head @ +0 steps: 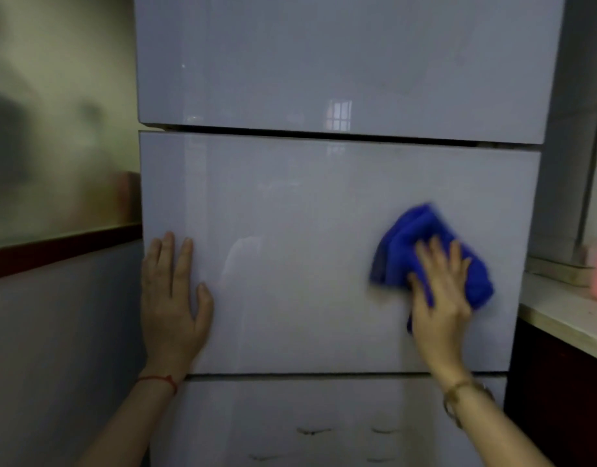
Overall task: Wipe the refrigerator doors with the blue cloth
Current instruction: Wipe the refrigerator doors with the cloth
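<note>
Glossy middle refrigerator door (307,230): left hand (172,298) flat, fingers spread; right hand (442,298) pressing blue cloth (421,237).

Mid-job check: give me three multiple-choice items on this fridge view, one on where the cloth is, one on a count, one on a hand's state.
1. Where is the crumpled blue cloth?
A. On the top door
B. On the right part of the glossy white middle door
C. On the pale countertop

2. How many door panels of the refrigerator show?
A. One
B. Two
C. Three

3. What is the left hand doing?
A. Lying flat and empty on the middle door's left edge
B. Gripping a handle
C. Holding a second cloth

Answers: 1 B, the right hand presses the cloth there. 2 C, two gaps split the front into top, middle and bottom panels. 3 A, its fingers are spread on the panel with nothing under them.
</note>
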### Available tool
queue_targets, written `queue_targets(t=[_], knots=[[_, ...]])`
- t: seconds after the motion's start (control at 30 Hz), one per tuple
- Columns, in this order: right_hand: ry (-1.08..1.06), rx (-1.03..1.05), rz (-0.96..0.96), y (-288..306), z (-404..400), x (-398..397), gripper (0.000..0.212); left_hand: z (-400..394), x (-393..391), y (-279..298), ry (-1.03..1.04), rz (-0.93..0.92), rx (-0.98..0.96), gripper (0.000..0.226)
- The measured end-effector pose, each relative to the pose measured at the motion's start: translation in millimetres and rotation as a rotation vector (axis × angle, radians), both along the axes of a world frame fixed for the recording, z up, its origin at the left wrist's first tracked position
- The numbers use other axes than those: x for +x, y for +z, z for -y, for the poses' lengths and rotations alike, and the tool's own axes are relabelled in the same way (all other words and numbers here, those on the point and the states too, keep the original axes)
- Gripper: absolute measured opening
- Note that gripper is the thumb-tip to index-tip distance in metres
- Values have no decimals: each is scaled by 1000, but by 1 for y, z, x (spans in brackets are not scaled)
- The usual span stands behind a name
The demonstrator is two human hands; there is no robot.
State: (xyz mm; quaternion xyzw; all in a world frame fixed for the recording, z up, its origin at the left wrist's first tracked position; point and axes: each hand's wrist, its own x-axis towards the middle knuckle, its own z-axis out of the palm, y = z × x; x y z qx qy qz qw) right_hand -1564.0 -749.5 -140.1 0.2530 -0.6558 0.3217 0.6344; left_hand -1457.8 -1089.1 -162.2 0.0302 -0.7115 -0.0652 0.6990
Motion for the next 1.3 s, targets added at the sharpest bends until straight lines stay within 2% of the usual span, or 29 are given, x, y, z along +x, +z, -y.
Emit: queue_targets(t=[0.07,0.1,0.17,0.27,0.37,0.43,0.53,0.57,0.63,0.7,0.77,0.83,0.9,1.03,1.1,1.17,1.3], knots=[[20,-228,19,57,17,1,40,-1,0,0,4,12,-1,57],[24,-232,10,73,34,4,41,-2,0,0,5,15,-1,57],[8,-42,-64,68,71,14,42,-1,2,0,3,13,-2,57],[2,316,-127,0,84,23,42,-1,3,1,-14,20,0,57],[-1,405,-138,-20,46,18,39,0,4,1,-8,22,-7,57],[0,235,-93,8,33,10,39,0,3,1,-2,21,0,57],[11,-196,-15,85,50,10,43,-1,2,0,11,25,4,58],[11,-229,-13,101,66,12,44,-1,2,0,9,26,2,58],[-7,-41,-93,91,100,20,43,0,2,0,0,33,4,58],[-14,320,-165,31,121,31,43,2,2,0,-8,52,13,60],[-19,612,-213,-28,110,36,45,3,3,0,-9,57,12,60],[-28,734,-258,-41,81,29,42,3,4,0,-8,48,0,59],[-54,723,-261,-9,63,19,40,2,4,1,-3,40,-1,58],[11,210,-137,112,93,21,41,1,3,1,8,38,-9,58],[0,96,-130,143,126,28,42,2,4,1,-2,42,-8,59],[-19,227,-220,125,149,34,43,3,4,1,-20,52,3,60],[-12,694,-329,18,125,36,44,4,4,1,-10,62,-8,60]])
